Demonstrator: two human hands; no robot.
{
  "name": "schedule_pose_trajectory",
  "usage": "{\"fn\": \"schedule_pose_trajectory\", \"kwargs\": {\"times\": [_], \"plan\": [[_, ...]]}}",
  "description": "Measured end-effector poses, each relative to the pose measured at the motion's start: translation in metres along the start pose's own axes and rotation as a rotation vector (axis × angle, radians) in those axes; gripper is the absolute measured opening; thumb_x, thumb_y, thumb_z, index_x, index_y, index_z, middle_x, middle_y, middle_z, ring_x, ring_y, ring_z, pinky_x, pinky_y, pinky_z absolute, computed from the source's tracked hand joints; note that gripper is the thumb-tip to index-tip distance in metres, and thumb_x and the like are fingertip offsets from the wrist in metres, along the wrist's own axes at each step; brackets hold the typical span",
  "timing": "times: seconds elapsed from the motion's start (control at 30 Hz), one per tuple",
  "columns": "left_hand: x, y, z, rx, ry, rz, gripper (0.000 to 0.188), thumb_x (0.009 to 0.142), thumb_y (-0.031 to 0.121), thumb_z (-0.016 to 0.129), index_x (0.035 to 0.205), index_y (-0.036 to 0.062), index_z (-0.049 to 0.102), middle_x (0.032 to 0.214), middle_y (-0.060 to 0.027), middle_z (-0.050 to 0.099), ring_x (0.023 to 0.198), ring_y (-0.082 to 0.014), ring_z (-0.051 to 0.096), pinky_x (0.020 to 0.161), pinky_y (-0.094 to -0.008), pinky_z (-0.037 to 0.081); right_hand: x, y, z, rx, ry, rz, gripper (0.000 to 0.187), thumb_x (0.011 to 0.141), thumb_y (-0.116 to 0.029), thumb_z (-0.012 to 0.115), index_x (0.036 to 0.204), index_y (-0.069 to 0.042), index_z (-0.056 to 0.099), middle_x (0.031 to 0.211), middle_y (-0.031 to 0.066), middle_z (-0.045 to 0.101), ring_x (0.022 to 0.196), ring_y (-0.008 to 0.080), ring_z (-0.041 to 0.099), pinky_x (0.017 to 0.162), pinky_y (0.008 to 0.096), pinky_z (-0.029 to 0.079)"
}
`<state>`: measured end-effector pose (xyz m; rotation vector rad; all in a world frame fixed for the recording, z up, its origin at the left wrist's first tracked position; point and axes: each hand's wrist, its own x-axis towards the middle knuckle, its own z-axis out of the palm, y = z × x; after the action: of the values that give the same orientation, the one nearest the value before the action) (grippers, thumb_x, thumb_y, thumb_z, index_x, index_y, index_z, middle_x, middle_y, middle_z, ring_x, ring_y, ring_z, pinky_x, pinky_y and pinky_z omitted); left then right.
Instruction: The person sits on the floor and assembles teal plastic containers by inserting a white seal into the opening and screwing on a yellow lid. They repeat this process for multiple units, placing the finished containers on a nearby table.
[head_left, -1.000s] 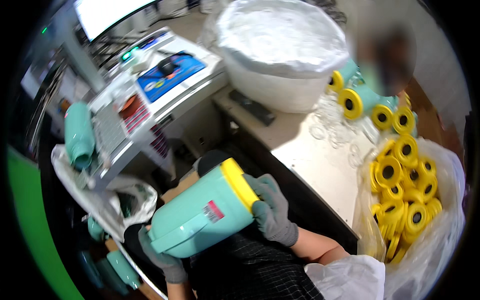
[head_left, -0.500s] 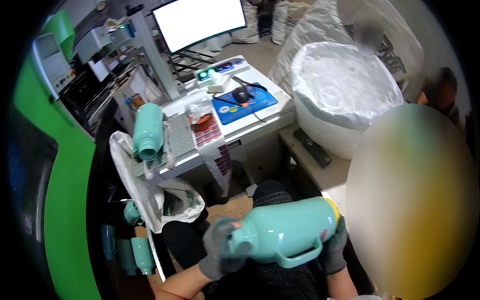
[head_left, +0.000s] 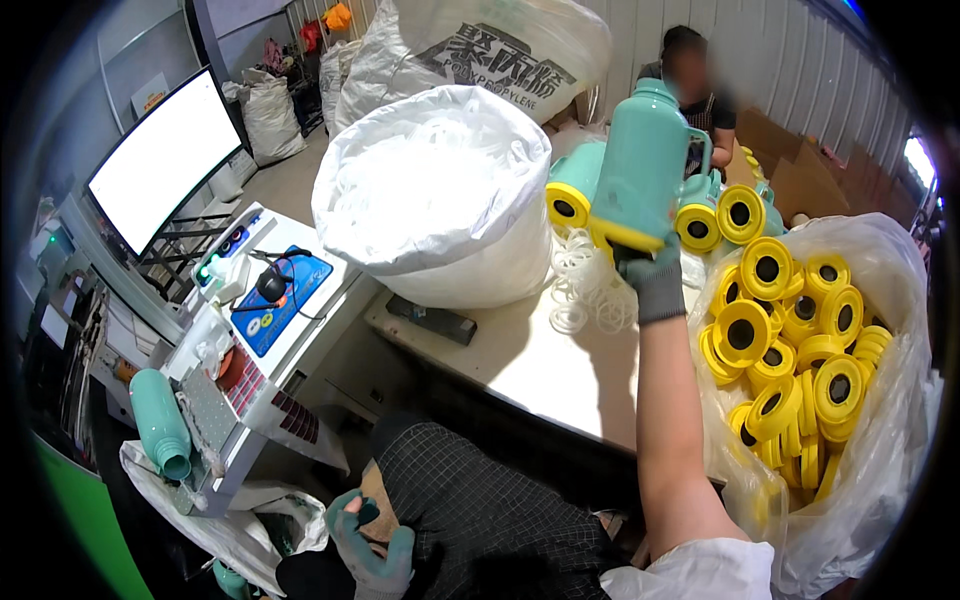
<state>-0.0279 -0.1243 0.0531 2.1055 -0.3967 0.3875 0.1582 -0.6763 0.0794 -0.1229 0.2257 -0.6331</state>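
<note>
My right hand (head_left: 655, 283), in a grey glove, reaches far forward over the white table (head_left: 545, 360) and grips the yellow base of a teal thermos jug (head_left: 645, 165), held upright with its handle to the right. Behind it more teal jugs (head_left: 575, 190) with yellow bases lie on the table's far end. My left hand (head_left: 370, 540), in a teal-tipped glove, rests low by my lap on the checked trousers, fingers curled, holding nothing I can see.
A clear bag of several yellow ring bases (head_left: 800, 350) stands at the right. A big white sack (head_left: 440, 190) sits on the table, with clear rings (head_left: 585, 290) beside it. Left is a machine stand (head_left: 250, 330), a monitor (head_left: 165, 160) and a lying teal jug (head_left: 160, 422). A person (head_left: 695, 80) sits opposite.
The jug was held sideways in both hands at my lap; my right hand alone has since carried it forward and upright over the table's far end. My left hand let go and dropped.
</note>
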Motion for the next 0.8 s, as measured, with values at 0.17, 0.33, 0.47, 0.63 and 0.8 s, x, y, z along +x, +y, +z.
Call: {"fn": "schedule_pose_trajectory", "kwargs": {"times": [0.17,0.33,0.47,0.63,0.8], "plan": [[-0.018,-0.031,-0.02,0.077,0.064,-0.154,0.061,0.083,-0.001,0.063,0.141,0.0003,0.046,0.136,-0.0133,0.046,0.114,-0.0222,0.054,0.098,-0.038,0.048,0.072,0.07,0.037,-0.69,0.168,-0.686,0.049,0.099,-0.043,0.063,0.135,-0.009,0.06,0.125,0.0171,0.069,0.114,0.0376,0.066,0.102,0.0498,0.054],[-0.023,-0.037,-0.045,0.511,0.196,0.086,0.056,0.081,0.013,0.082,0.128,-0.0035,0.058,0.119,-0.0211,0.062,0.109,-0.0406,0.063,0.092,-0.0469,0.054,0.136,0.03,-0.054,-2.225,-0.752,-1.472,0.033,0.1,-0.034,0.061,0.118,-0.008,0.068,0.111,0.015,0.071,0.101,0.034,0.066,0.1,0.046,0.049],[-0.096,-0.09,-0.1,0.573,0.611,-0.284,0.052,0.085,0.019,0.079,0.128,-0.0009,0.057,0.12,-0.0207,0.06,0.111,-0.0389,0.06,0.1,-0.0452,0.048,0.04,0.103,-0.171,-1.363,-0.693,-0.197,0.033,0.107,-0.024,0.052,0.131,-0.004,0.061,0.118,0.0136,0.069,0.104,0.0248,0.066,0.1,0.0371,0.051],[-0.247,-0.199,-0.152,0.521,1.09,-0.975,0.049,0.089,0.028,0.077,0.122,-0.0024,0.058,0.116,-0.0191,0.061,0.107,-0.0348,0.061,0.094,-0.0443,0.049,-0.252,0.235,-0.164,-1.059,-0.451,0.517,0.026,0.109,-0.018,0.051,0.127,-0.002,0.061,0.1,0.0069,0.066,0.083,0.0151,0.06,0.08,0.0301,0.052],[-0.325,-0.275,-0.247,0.359,1.135,-1.16,0.049,0.092,0.029,0.073,0.127,-0.0028,0.059,0.123,-0.0176,0.064,0.111,-0.03,0.061,0.096,-0.0416,0.05,-0.329,0.222,-0.112,-1.545,-0.722,0.149,0.02,0.103,-0.011,0.059,0.118,0.0,0.067,0.102,0.007,0.068,0.086,0.0123,0.061,0.08,0.0269,0.052]]}}
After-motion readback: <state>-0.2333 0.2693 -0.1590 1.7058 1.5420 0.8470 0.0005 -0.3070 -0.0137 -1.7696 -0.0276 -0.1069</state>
